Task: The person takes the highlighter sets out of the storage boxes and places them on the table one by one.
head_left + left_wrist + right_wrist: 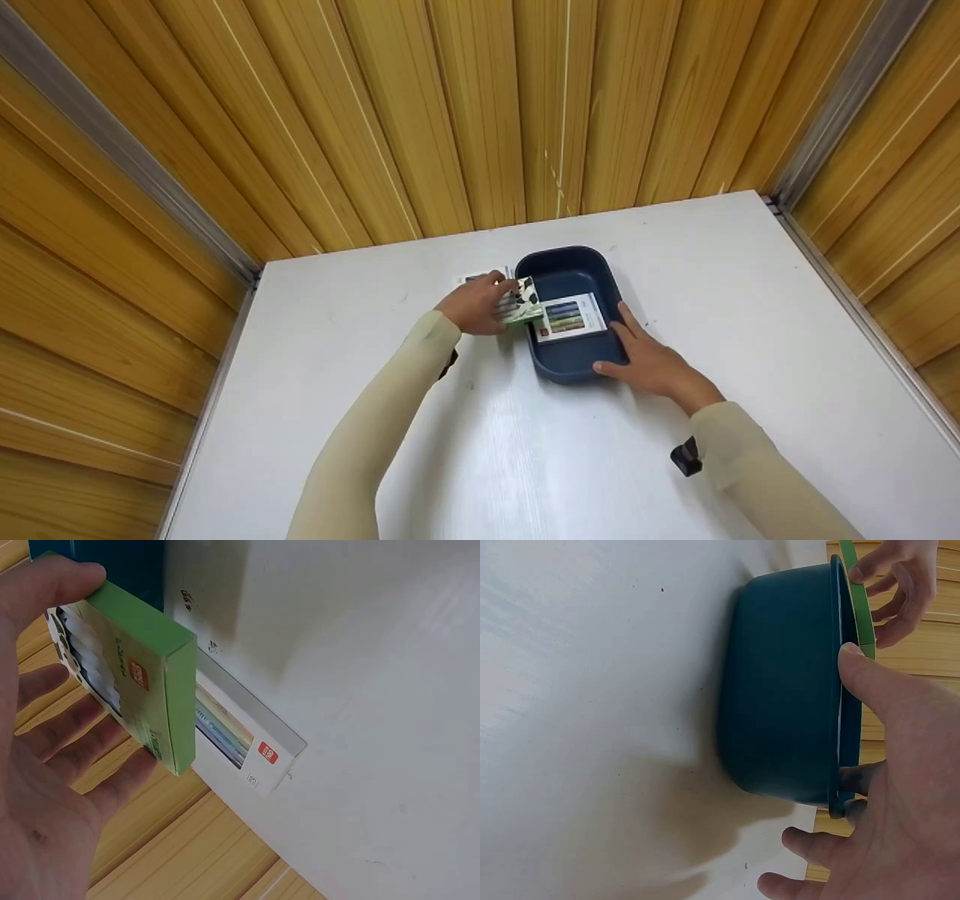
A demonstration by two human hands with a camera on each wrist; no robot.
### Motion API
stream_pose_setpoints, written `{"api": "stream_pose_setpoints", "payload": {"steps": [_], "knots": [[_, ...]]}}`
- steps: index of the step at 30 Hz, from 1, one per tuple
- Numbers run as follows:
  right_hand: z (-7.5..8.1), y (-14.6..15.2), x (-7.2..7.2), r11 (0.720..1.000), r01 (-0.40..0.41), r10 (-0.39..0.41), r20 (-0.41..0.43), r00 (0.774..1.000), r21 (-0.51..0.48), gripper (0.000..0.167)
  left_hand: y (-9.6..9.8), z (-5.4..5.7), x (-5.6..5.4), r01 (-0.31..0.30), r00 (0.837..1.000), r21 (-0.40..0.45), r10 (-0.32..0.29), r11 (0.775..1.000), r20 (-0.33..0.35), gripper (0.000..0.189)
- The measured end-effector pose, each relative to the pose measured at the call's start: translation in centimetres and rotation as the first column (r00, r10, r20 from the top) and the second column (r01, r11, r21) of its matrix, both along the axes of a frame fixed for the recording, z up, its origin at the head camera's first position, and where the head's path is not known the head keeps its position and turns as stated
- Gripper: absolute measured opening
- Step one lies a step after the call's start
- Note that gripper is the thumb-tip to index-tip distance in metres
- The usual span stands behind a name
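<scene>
The table (pixel 675 262) is white, with some small dark marks on its surface. Its far edge meets a wall of yellow-brown wooden planks (pixel 480 120), and similar planks rise along the left and the right side, with grey metal strips (pixel 832 105) where the walls join.

Near the far edge, a little to the right of its middle, stands a dark blue bin (pixel 562 375). In it lies a white box (pixel 571 319) with a window that shows coloured sticks. A second windowed box (pixel 262 754) lies on the table, just outside the left side of the bin.

The left hand (pixel 478 302) grasps a green box (pixel 142 682) between the thumb and the fingers, and holds it tilted at the left rim of the bin. The right hand (pixel 656 362) is spread and clenches nothing: its thumb touches the rim at the right side, two fingers reach over this rim, and the others extend outside.
</scene>
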State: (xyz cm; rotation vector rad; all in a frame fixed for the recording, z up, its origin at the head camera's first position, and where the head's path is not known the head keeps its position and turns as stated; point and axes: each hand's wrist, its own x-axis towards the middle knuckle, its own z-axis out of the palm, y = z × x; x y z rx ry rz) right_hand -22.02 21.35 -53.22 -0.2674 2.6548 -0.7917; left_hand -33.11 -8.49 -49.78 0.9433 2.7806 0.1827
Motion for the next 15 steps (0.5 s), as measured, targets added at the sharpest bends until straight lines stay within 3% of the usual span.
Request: {"api": "stream_pose_setpoints", "payload": {"steps": [15], "knots": [[0.03, -0.01, -0.04, 1.0, 0.007, -0.007, 0.01, 1.0, -0.006, 0.102, -0.54, -0.2, -0.01, -0.044, 0.998, -0.006, 0.044, 0.999, 0.05, 0.084]]}}
